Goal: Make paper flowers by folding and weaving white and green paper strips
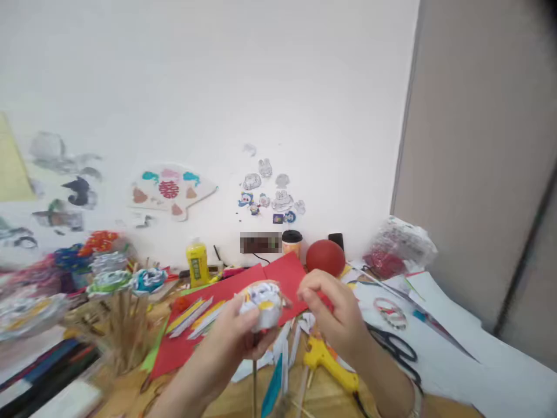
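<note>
My left hand [243, 328] is closed around a white crumpled-paper flower [266, 307] with yellow and dark patches. A thin stick [255, 383] runs down from under it. To the right, my right hand [333, 307] is raised with thumb and fingertips pinched together, apart from the flower; whatever the fingertips hold, if anything, is too small to make out. Beneath the right hand lies a yellow hot glue gun [333, 366]. Behind both hands spreads red paper [243, 284], with cut paper strips [204, 316] on its left part.
Black-handled scissors [398, 348] and a roll of tape [390, 313] lie at right on white paper. A red ball-like object [325, 258], a lidded cup [292, 241] and a yellow bottle [198, 264] stand along the wall. Paper flowers [108, 281] and bundled sticks [124, 331] crowd the left.
</note>
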Demonstrator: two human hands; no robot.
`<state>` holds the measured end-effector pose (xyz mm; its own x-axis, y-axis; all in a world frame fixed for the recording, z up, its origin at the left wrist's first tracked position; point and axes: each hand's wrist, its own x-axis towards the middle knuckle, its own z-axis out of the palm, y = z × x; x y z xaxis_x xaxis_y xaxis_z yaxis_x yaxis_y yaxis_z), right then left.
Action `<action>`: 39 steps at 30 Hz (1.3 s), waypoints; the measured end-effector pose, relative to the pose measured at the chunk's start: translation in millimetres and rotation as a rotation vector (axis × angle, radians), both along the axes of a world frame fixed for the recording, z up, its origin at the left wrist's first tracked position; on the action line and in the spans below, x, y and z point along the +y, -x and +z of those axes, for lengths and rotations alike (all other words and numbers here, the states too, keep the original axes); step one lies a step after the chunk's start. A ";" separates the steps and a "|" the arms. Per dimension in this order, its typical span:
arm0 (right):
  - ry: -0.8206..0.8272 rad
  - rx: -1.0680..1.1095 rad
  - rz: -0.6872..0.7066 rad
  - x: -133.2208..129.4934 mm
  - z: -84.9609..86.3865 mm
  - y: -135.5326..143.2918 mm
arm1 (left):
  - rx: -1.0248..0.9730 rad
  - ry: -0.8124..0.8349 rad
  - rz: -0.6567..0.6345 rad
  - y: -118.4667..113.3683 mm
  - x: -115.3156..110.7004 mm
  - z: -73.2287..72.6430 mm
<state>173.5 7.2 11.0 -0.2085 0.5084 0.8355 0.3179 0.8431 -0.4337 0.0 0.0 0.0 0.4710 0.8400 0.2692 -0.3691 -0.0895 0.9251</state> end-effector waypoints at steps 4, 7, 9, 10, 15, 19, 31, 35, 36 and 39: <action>0.058 -0.002 0.012 -0.6 -2.3 0.5 | -0.048 0.054 -0.087 2.4 -4.7 11.3; 0.233 0.011 0.092 -3.3 -4.6 4.3 | -0.050 0.068 -0.071 1.6 -6.9 13.2; 0.360 -0.022 0.142 -3.8 -6.8 7.3 | -0.039 0.054 -0.060 0.4 -7.5 12.7; 0.406 -0.047 0.157 -2.7 -8.1 8.1 | -0.031 0.044 -0.055 0.1 -7.4 12.3; 0.406 -0.145 -0.030 22.6 -14.2 -4.9 | 0.019 -0.013 0.056 5.9 -0.8 13.9; 0.202 -0.260 -0.417 57.1 -23.8 -34.6 | 0.026 -0.026 0.188 16.1 7.4 16.0; 0.175 -0.242 -0.651 94.6 -49.8 -83.0 | 0.039 0.042 0.345 9.6 12.0 12.3; 0.140 -0.095 -0.489 72.8 -30.1 -63.4 | 0.083 0.069 0.372 9.5 8.8 11.1; 0.122 -0.025 -0.450 63.9 -24.3 -55.8 | 0.096 0.065 0.353 9.2 7.8 10.4; 0.024 0.032 -0.234 33.6 -8.3 -31.6 | 0.123 0.043 0.251 7.4 5.2 6.9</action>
